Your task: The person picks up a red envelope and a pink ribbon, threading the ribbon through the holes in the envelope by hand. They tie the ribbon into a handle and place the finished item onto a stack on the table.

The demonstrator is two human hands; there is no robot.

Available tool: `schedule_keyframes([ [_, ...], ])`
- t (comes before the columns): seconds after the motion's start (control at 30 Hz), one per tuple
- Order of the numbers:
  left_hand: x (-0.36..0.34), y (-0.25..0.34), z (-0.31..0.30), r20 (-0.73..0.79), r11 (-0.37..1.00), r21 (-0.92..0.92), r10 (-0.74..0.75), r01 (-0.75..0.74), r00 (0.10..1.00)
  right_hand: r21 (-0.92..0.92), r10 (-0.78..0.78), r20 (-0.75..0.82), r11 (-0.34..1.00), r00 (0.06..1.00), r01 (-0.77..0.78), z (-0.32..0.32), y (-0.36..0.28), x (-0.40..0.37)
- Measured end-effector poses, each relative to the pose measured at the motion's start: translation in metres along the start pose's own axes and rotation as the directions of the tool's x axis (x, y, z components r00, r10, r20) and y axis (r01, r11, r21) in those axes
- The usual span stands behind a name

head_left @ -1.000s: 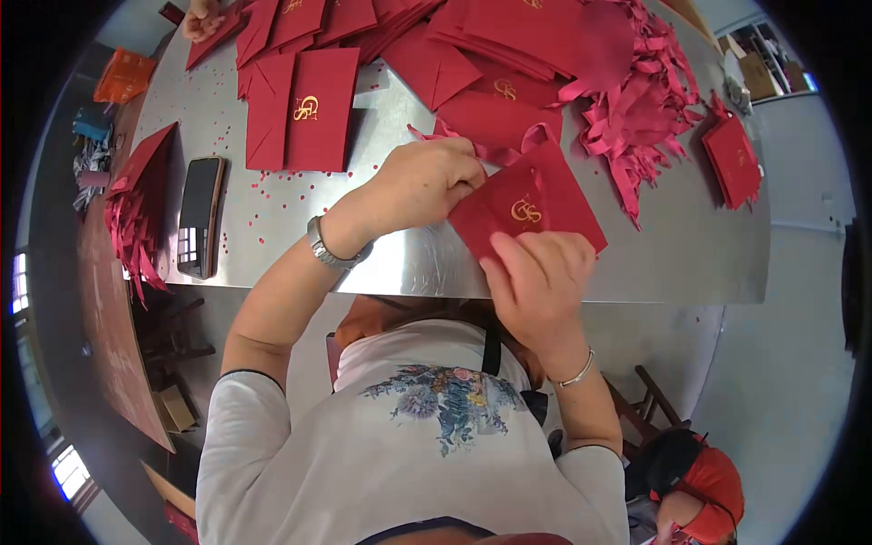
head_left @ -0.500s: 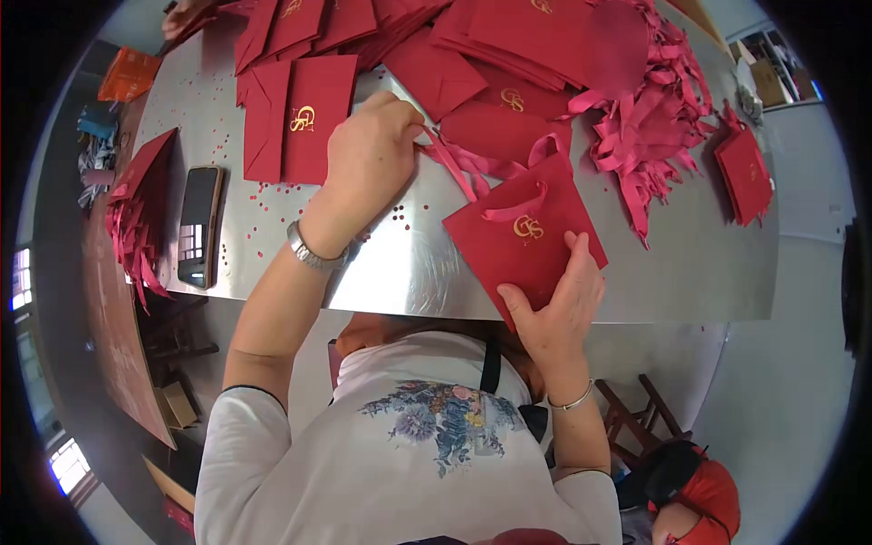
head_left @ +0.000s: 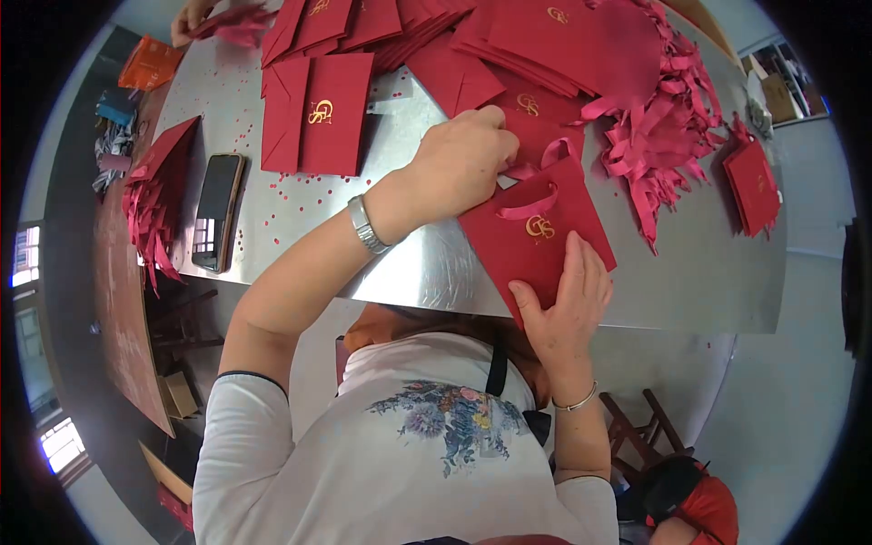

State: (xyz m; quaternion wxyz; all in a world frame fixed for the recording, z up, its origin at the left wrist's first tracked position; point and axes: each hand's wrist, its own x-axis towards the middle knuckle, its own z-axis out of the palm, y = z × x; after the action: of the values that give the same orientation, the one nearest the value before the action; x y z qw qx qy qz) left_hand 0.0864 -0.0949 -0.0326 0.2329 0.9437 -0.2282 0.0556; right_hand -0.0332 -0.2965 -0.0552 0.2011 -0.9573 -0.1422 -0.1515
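Note:
A red paper bag (head_left: 542,238) with gold letters and a pink ribbon handle lies tilted on the metal table. My right hand (head_left: 570,304) rests on its lower right part, thumb and fingers apart. At the bag's upper left edge is my left hand (head_left: 468,163), its fingers closed around something pink, which looks like the end of a ribbon (head_left: 520,171); the fingertips are partly hidden. Just beyond lie more red bags (head_left: 454,77), and a red bag with a folded flap (head_left: 338,113) is to the left of them.
A phone (head_left: 218,213) lies on the metal table (head_left: 690,282) at the left, beside red bags with ribbons (head_left: 163,186). A heap of pink ribbons (head_left: 654,145) and more bags (head_left: 752,186) are at the right. Another person's hand (head_left: 193,20) shows at the far left.
My left hand has moved right, to the bag's top edge, and the ribbon it pulled out leftward is no longer stretched. My right hand stays on the bag. The view has shifted slightly.

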Motion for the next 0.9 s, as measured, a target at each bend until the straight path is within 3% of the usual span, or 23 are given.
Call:
schedule_keyframes([
  [0.13,0.003,-0.018,0.009,-0.24,0.996,-0.021,-0.085,0.083,0.967,0.01,0.009,-0.006,1.0,1.0,-0.009,-0.002,-0.001,0.002],
  [0.23,0.007,-0.019,0.014,-0.256,0.989,-0.03,-0.148,0.145,0.955,0.027,0.016,0.022,0.999,1.0,-0.016,-0.003,-0.002,0.002],
  [0.27,0.007,-0.02,0.014,-0.261,0.989,-0.029,-0.146,0.143,0.954,0.023,0.0,0.017,1.0,1.0,0.0,-0.003,-0.002,0.002],
  [0.33,0.005,-0.021,0.007,-0.456,0.994,-0.104,-0.061,0.015,0.888,0.017,-0.019,0.007,1.0,1.0,0.019,-0.003,-0.001,0.001],
  [0.37,-0.001,-0.021,0.003,-0.458,0.995,-0.101,-0.057,0.012,0.887,0.002,-0.025,0.004,1.0,1.0,0.025,-0.003,-0.002,0.001],
  [0.43,-0.023,-0.003,-0.021,-0.413,0.98,-0.187,-0.143,0.07,0.9,-0.013,-0.032,-0.005,0.999,0.999,0.032,-0.002,-0.001,0.001],
  [0.5,-0.052,0.016,-0.028,-0.149,0.954,-0.201,-0.254,0.222,0.956,-0.01,-0.038,-0.031,0.999,0.999,0.038,0.0,-0.001,-0.001],
  [0.57,-0.073,0.028,-0.022,0.04,0.938,-0.157,-0.307,0.31,0.951,-0.012,-0.055,-0.069,0.998,0.996,0.054,0.002,-0.002,-0.002],
  [0.7,-0.081,0.039,-0.007,-0.101,0.949,-0.177,-0.282,0.262,0.954,-0.026,-0.102,-0.132,0.995,0.986,0.099,0.005,-0.002,-0.004],
  [0.77,-0.078,0.042,-0.002,0.037,0.704,-0.597,-0.456,0.385,0.889,-0.034,-0.104,-0.132,0.994,0.986,0.1,0.005,0.0,-0.007],
  [0.8,-0.075,0.042,0.002,0.022,0.629,-0.703,-0.449,0.333,0.893,-0.056,-0.099,-0.15,0.994,0.984,0.092,0.003,-0.001,-0.008],
  [0.87,-0.073,0.044,0.001,0.142,0.42,-0.819,-0.512,0.391,0.847,-0.047,-0.082,-0.209,0.996,0.974,0.074,-0.002,0.003,-0.006],
  [0.9,-0.07,0.043,-0.002,0.12,0.436,-0.824,-0.491,0.363,0.863,-0.019,-0.03,-0.293,0.999,0.956,0.025,-0.006,0.009,-0.004],
])
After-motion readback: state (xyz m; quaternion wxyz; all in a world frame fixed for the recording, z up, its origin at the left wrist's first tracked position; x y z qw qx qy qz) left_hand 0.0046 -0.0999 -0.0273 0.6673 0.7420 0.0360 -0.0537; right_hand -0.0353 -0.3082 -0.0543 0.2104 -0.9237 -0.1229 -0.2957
